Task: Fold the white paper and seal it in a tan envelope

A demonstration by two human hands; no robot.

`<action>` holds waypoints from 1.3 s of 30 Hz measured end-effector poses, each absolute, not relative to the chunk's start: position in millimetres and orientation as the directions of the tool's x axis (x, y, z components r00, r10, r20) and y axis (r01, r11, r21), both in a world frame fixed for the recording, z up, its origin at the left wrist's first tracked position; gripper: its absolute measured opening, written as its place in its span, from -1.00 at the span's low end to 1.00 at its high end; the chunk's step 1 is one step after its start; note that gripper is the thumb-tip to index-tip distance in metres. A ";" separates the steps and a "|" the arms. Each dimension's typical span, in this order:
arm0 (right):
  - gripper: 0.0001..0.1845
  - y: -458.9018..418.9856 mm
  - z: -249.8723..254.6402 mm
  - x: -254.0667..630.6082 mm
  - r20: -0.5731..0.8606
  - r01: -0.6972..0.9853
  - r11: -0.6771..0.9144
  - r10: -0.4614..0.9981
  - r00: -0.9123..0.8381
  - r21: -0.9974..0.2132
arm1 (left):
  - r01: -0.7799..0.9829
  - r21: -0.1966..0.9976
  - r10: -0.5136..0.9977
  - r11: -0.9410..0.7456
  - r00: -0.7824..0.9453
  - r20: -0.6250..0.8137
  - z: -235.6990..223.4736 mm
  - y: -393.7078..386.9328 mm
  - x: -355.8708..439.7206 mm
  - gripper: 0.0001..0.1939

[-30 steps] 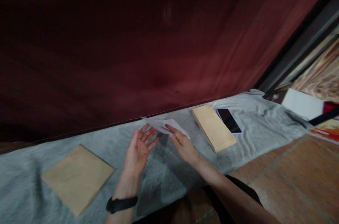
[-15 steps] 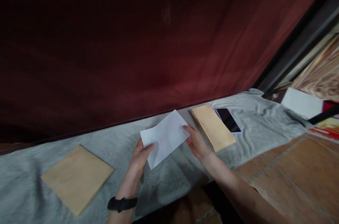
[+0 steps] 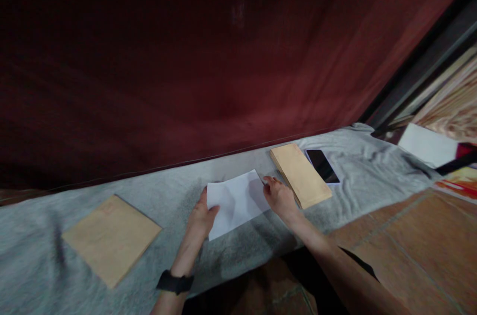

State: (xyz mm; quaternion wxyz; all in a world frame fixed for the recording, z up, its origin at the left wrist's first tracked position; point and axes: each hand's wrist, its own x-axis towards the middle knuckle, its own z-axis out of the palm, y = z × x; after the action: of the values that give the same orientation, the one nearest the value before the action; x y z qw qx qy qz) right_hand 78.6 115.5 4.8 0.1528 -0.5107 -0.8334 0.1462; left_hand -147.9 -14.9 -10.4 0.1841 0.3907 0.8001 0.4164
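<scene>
A white sheet of paper (image 3: 236, 203), with a faint crease or shadow across it, lies low over the grey cloth between my hands. My left hand (image 3: 201, 215) grips its left edge, thumb on top and fingers behind. At the right edge, my right hand (image 3: 279, 198) has its fingers curled over the paper's side; the thumb is largely hidden. Just beyond that hand rests a stack of brown envelopes (image 3: 300, 173). Off to the left, more brown envelope paper (image 3: 112, 240) lies flat and turned cornerwise on the cloth.
The grey cloth (image 3: 179, 176) covers a long narrow surface against a dark red wall (image 3: 223, 81). A phone (image 3: 322, 166) lies right of the stack. Brown floor tiles (image 3: 410, 235) show at lower right. A white panel (image 3: 427, 146) and a dark post (image 3: 417, 61) stand further right.
The paper has come down and levelled out, its slant now smaller. My left hand has shifted slightly right with it, and my right hand's fingers have curled in more.
</scene>
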 end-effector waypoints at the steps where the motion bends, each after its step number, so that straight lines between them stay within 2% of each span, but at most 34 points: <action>1: -0.59 112.3 7.1 77.9 0.136 0.782 0.490 0.868 -0.477 -0.386 | 0.496 0.788 0.793 0.365 -0.609 0.016 -10.3 -14.9 -147.0 -0.34; 5: -0.55 90.0 5.4 67.6 0.234 0.565 0.702 0.693 -0.682 -0.433 | 0.571 0.693 0.810 0.440 -0.586 -0.032 -5.7 -14.6 -142.3 -0.26; 8: -0.48 68.0 -7.2 59.8 0.262 0.418 0.822 0.532 -0.805 -0.386 | 0.623 0.615 0.809 0.483 -0.586 -0.043 -0.5 -14.1 -138.7 -0.23; 10: -0.45 56.9 -17.0 57.3 0.261 0.402 0.847 0.499 -0.826 -0.349 | 0.640 0.562 0.799 0.523 -0.598 -0.063 3.4 -13.7 -137.0 -0.21; 14: -0.43 48.2 -28.3 56.3 0.263 0.447 0.837 0.529 -0.807 -0.315 | 0.637 0.480 0.760 0.603 -0.641 -0.106 14.8 -15.2 -132.1 -0.18; 16: -0.45 48.0 -28.9 55.4 0.267 0.460 0.832 0.541 -0.797 -0.311 | 0.650 0.440 0.746 0.620 -0.662 -0.074 21.8 -17.5 -125.8 -0.20; 19: -0.47 48.6 -28.0 52.7 0.271 0.478 0.817 0.564 -0.780 -0.324 | 0.732 0.357 0.741 0.580 -0.656 0.141 27.6 -20.7 -107.9 -0.31; 22: -0.46 48.7 -30.0 51.2 0.274 0.500 0.802 0.586 -0.762 -0.325 | 0.836 0.322 0.762 0.444 -0.541 0.356 18.1 -21.7 -80.8 -0.39; 25: -0.45 48.1 -35.9 53.2 0.283 0.521 0.811 0.582 -0.762 -0.265 | 0.889 0.370 0.875 0.270 -0.387 0.291 -5.5 -22.8 -54.2 -0.36; 28: -0.41 47.6 -42.5 56.8 0.307 0.505 0.845 0.534 -0.788 -0.174 | 0.904 0.364 0.916 0.226 -0.324 0.237 -27.2 -27.2 -41.0 -0.32; 33: -0.39 48.0 -45.1 58.8 0.314 0.479 0.871 0.486 -0.815 -0.105 | 0.940 0.264 0.918 0.216 -0.288 0.274 -37.7 -37.6 -47.1 -0.28; 39: -0.46 49.6 -40.9 62.4 0.324 0.587 0.802 0.588 -0.741 -0.112 | 0.959 0.155 0.917 0.237 -0.273 0.291 -39.2 -47.3 -56.4 -0.29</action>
State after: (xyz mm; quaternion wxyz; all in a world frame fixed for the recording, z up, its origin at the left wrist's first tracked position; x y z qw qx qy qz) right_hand 62.4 49.6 -40.9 0.1742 -0.3149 -0.9330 0.0013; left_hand -56.4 -47.3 -39.2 -0.0695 0.5988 0.7833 0.1519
